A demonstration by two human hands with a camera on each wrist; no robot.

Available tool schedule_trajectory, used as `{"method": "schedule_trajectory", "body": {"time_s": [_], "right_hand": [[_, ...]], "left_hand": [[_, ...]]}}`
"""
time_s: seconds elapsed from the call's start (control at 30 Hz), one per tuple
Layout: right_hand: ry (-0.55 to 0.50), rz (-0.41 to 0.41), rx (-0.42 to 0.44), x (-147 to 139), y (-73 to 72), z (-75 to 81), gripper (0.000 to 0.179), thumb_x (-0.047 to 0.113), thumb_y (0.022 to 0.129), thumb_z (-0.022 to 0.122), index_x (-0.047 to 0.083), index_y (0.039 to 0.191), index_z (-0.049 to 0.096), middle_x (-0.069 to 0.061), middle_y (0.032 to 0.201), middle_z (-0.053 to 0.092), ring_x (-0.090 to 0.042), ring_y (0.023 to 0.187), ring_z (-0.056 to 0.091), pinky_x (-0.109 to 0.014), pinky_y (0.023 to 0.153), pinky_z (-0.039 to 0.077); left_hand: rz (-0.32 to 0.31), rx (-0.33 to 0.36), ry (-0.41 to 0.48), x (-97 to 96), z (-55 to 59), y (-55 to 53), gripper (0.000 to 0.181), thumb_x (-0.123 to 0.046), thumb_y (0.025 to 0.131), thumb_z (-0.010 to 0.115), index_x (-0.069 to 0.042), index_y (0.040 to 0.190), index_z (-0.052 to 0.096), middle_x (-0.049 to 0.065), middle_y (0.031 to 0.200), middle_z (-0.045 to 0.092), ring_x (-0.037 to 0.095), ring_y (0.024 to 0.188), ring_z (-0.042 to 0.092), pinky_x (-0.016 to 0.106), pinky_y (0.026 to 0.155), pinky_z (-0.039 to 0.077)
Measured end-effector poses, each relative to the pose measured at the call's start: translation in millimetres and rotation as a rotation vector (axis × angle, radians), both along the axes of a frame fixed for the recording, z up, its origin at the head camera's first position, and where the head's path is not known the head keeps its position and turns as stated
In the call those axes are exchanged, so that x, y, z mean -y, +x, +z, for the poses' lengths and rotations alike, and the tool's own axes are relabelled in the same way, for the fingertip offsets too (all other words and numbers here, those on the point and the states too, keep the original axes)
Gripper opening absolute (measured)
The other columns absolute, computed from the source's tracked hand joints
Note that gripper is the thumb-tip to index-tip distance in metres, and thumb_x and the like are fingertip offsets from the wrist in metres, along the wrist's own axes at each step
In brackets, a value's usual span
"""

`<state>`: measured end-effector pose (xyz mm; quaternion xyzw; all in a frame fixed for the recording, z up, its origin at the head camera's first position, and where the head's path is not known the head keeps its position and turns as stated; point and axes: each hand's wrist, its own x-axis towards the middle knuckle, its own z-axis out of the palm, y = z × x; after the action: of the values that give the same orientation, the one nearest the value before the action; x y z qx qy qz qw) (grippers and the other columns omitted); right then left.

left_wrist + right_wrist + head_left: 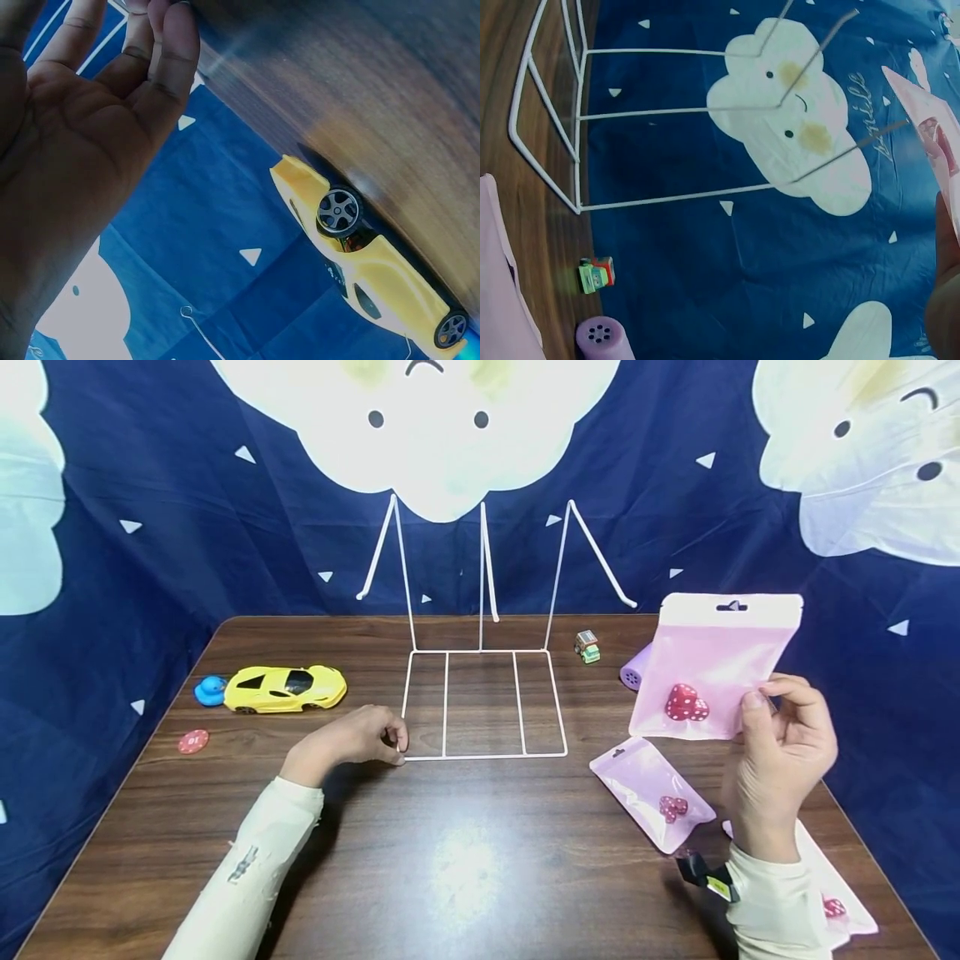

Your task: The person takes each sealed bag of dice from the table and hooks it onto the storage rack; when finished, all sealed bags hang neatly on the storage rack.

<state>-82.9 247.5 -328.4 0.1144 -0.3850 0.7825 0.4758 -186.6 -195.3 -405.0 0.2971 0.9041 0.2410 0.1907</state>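
In the head view my right hand (787, 752) pinches a pink zip pouch (716, 660) by its lower right edge, holding it up above the table. Red dice (684, 702) show through its front, and a hang hole is cut in its top. My left hand (367, 735) holds the front left corner of a white wire display rack (487, 757); its fingertips are partly hidden in the left wrist view. Three bare hooks (491, 577) rise from the rack's back. A second pink pouch with dice (645, 789) lies on the table below the raised one.
Another dice pouch (843, 893) lies partly under the right forearm. A yellow toy car (285, 690), blue duck (211, 691) and red chip (193, 742) are at the left. A small toy truck (587, 647) and purple cylinder (636, 668) stand right of the rack. Blue cloth hangs behind.
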Motion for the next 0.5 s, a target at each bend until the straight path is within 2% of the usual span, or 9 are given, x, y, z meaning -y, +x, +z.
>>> {"method": "schedule_trajectory", "body": {"time_s": [0.5], "right_hand": [[0.019,0.098,-0.003,13,1.0,-12.8,0.011,-0.033,0.085,0.058,-0.028,0.095,0.059,-0.022,0.097,0.063,-0.021,0.078,0.060,-0.021,0.061,0.052]], "left_hand": [[-0.006,-0.005,-0.009,0.2,-1.4,-0.3,0.020,-0.011,0.085,0.090,-0.015,0.082,0.070,-0.005,0.083,0.064,0.013,0.079,0.056,0.034,0.075,0.048]]}}
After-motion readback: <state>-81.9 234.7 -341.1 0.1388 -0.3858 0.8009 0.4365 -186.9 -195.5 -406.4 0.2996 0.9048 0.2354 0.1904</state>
